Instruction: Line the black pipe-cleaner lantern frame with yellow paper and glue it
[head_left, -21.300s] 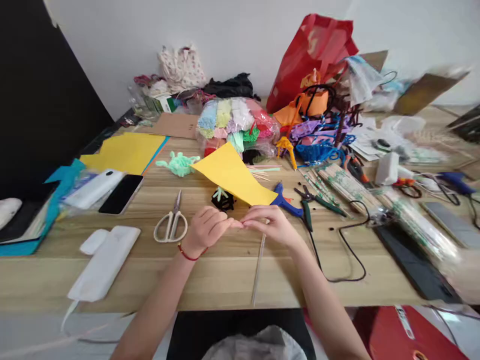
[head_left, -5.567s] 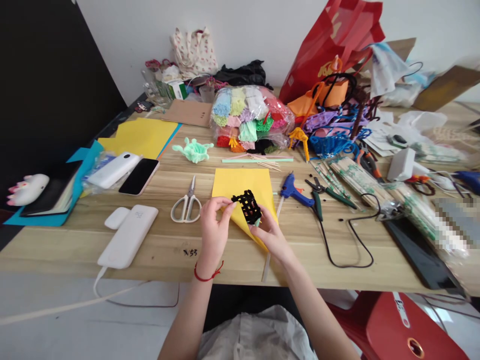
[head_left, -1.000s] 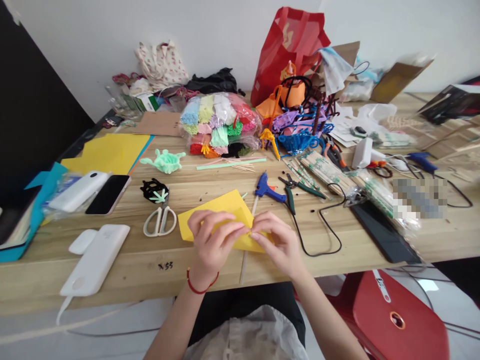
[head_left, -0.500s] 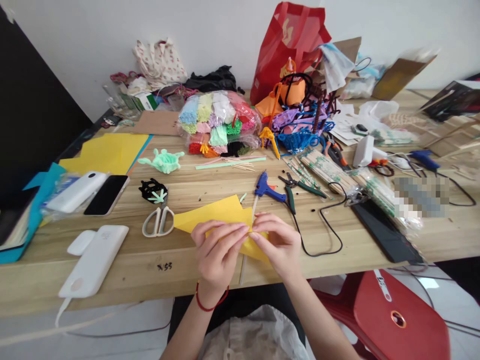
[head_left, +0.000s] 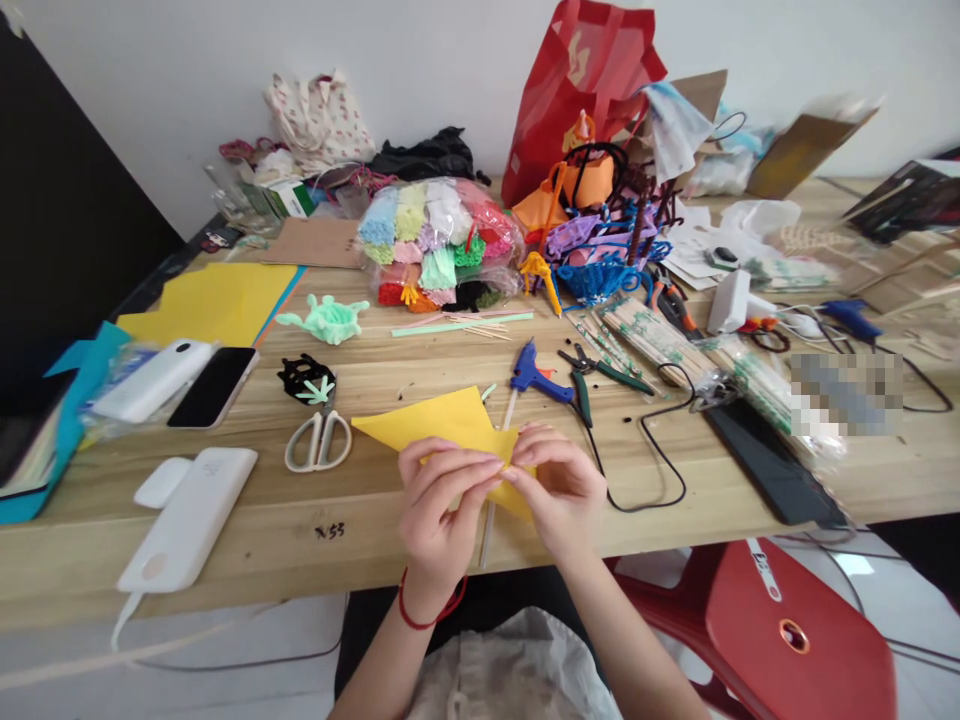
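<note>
Both my hands hold a sheet of yellow paper (head_left: pixel 439 420) just above the front of the wooden table (head_left: pixel 300 515). My left hand (head_left: pixel 442 500) pinches its near edge with fingers closed. My right hand (head_left: pixel 559 480) pinches the same edge right beside it, fingertips almost touching the left ones. The paper is bent, with a pointed corner sticking out to the left. A thin pale stick (head_left: pixel 489 515) lies on the table under the hands. White scissors (head_left: pixel 319 442) lie to the left, with a black woven pipe-cleaner piece (head_left: pixel 306 380) just behind them.
A blue glue gun (head_left: pixel 534 372) with a black cord (head_left: pixel 645 470) and green pliers (head_left: pixel 581 395) lie right of the paper. A white power bank (head_left: pixel 187 520), phone (head_left: pixel 214 387), bagged pipe cleaners (head_left: pixel 439 245), red bag (head_left: pixel 581 90) and stick bundles (head_left: pixel 675 345) crowd the table. A red stool (head_left: pixel 795 640) stands at lower right.
Over the last second both hands have drawn a little nearer to me with the yellow paper, and the sheet has turned so its corner now points left. Earlier, the black woven piece was set down by the scissors.
</note>
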